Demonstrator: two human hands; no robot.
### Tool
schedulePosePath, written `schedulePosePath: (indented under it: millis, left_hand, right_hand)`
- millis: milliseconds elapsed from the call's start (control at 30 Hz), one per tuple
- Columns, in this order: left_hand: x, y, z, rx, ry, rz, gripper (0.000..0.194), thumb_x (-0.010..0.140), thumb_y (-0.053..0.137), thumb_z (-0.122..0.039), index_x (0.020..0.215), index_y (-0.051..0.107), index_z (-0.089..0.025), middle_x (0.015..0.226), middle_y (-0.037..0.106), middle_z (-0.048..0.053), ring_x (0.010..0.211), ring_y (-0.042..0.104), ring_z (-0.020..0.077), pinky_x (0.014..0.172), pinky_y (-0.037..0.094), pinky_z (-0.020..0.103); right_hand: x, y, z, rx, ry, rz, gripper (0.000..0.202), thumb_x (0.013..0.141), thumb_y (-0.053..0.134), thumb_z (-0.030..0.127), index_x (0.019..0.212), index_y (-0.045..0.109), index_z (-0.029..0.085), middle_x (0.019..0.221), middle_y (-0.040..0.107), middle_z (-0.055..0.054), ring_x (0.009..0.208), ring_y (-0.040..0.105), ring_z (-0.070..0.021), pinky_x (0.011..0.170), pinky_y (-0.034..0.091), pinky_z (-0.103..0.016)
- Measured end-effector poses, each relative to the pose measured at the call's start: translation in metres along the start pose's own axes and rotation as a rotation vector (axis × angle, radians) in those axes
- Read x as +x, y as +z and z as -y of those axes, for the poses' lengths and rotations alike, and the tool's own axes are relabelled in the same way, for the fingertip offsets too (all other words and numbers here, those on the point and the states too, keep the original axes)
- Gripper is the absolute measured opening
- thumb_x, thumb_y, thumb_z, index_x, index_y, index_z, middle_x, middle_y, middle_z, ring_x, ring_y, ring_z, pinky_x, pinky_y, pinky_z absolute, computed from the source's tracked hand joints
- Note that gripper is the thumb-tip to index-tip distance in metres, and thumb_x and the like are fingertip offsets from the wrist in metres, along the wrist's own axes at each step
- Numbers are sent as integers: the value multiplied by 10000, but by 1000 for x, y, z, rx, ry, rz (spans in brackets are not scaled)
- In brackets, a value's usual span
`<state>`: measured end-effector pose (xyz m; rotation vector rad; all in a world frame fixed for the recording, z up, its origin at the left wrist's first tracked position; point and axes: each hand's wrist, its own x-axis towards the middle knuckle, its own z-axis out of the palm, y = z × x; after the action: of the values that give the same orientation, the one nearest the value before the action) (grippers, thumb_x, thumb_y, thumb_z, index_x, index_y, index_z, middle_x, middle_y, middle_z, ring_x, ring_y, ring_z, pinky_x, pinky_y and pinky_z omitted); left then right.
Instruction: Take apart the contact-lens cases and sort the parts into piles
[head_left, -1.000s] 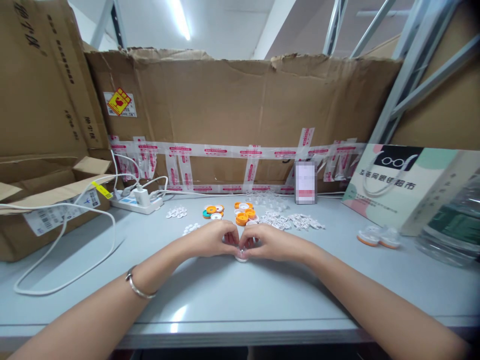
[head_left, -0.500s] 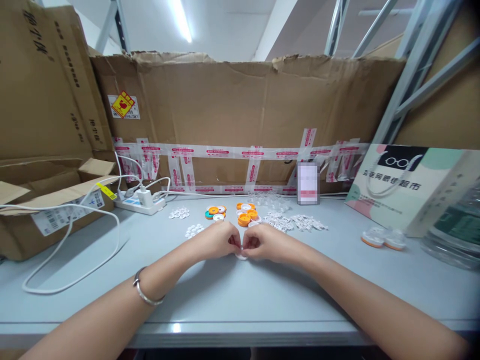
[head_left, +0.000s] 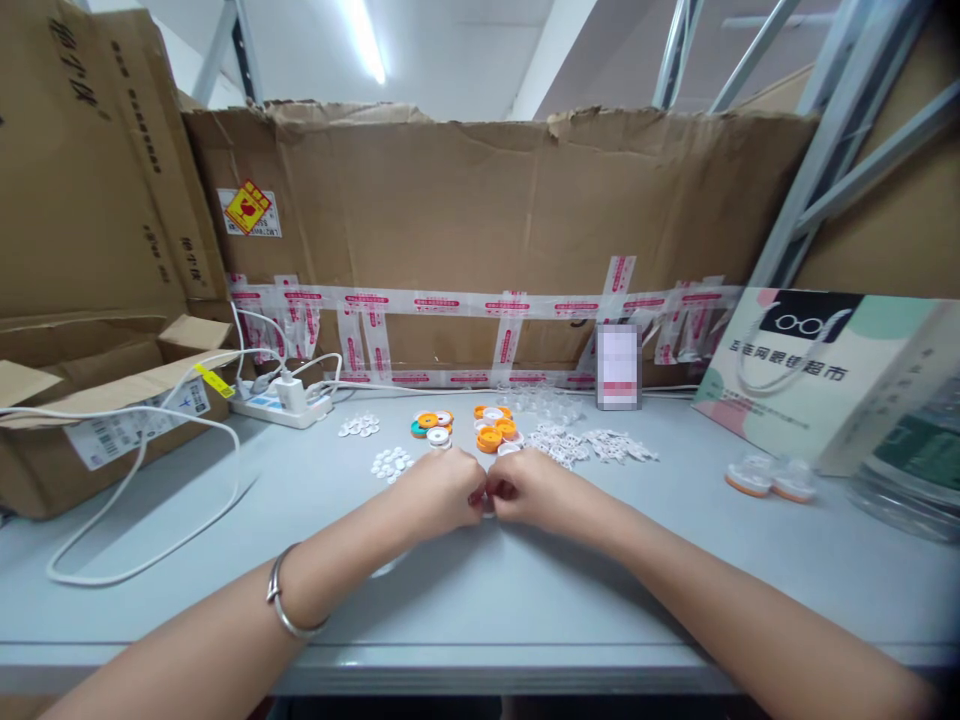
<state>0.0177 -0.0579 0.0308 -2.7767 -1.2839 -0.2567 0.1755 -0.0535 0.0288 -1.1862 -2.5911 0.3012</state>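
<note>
My left hand (head_left: 448,488) and my right hand (head_left: 534,488) meet over the middle of the table, fingers pinched together. A small white round piece (head_left: 489,514) shows just below the fingertips, held between the two hands; most of it is hidden. Just beyond the hands are round orange caps (head_left: 490,439) with white ones, and another cluster with a white cap (head_left: 438,437), orange and teal. Small white discs (head_left: 390,462) lie left of my left hand. Past my right hand spreads a pile of small white plastic parts (head_left: 556,444).
Clear plastic covers (head_left: 547,403) stand behind the parts. A phone (head_left: 619,368) leans against the cardboard. At right are two clear domes with orange bases (head_left: 750,477), a paper bag (head_left: 795,365) and a large bottle (head_left: 911,450). A power strip (head_left: 289,408), cable and open carton (head_left: 112,420) occupy the left.
My left hand has turned over slightly and moved closer to my right hand, covering more of the white piece. A clear curved edge now shows beside my left forearm.
</note>
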Motion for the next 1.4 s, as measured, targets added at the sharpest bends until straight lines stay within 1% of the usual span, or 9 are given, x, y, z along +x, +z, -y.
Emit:
schedulePosePath:
  millis: [233,367,567,900,1067,1133,1233,1300,1400]
  left_hand:
    - [0,-10,4,-24,-28,-19,144,653,517,-219,673,655,-184,660,658,32,597,564,153,503,338,216]
    - [-4,-31,32,-20,-126,-30,179,636,482,-147,681,651,-184,663,654,30,594,558,141,528,348,216]
    - [-10,-45,72,71,-305,172,164,558,496,-108,609,635,-177,616,633,27,540,530,127,462,299,203]
    - [-9,-40,69,139,-394,199,135,552,541,-119,629,640,-167,641,629,58,555,550,162,457,296,220]
    - [-9,-45,63,100,-351,103,153,708,518,-239,625,620,-161,637,622,51,571,542,147,483,310,225]
    - [-7,-46,54,-41,-239,-40,245,795,448,-280,666,621,-163,668,633,44,609,548,137,533,353,224]
    - [-4,-42,35,-484,-37,-215,218,812,480,-328,803,633,-175,790,666,26,695,583,120,627,427,205]
    - [-2,-38,24,-736,-6,-255,217,782,542,-349,856,629,-164,830,674,28,733,609,124,665,464,212]
    - [-2,-34,14,-888,1,-313,201,779,561,-314,816,619,-126,777,675,39,715,625,131,683,491,238]
  right_hand:
    - [-4,-3,1,46,-2,-14,118,632,498,120,603,611,135,543,568,-1,502,443,-83,478,278,-195]
    - [-7,-8,1,97,-9,-23,96,664,528,161,620,610,138,557,575,3,512,465,-83,479,299,-188]
    - [-9,-13,2,153,26,-12,93,667,525,128,652,617,133,596,597,-3,540,502,-89,495,336,-183]
    - [-5,-13,-4,248,44,-91,113,681,512,124,683,623,144,621,608,-12,572,542,-109,540,402,-208]
    - [-4,-15,0,390,114,-174,115,694,533,142,730,643,150,692,646,-31,627,581,-127,591,446,-234]
    - [-3,-16,0,504,132,-225,101,709,554,182,745,643,152,712,654,-36,660,598,-135,627,463,-249]
    - [-1,-17,1,722,135,-282,145,714,599,276,775,632,149,719,650,-37,692,615,-144,670,485,-274]
    - [-1,-18,3,855,137,-298,196,701,626,319,792,622,146,720,648,-35,705,619,-146,700,492,-292]
    - [-1,-20,7,979,133,-321,230,673,660,345,773,606,144,701,641,-27,702,612,-140,717,492,-303]
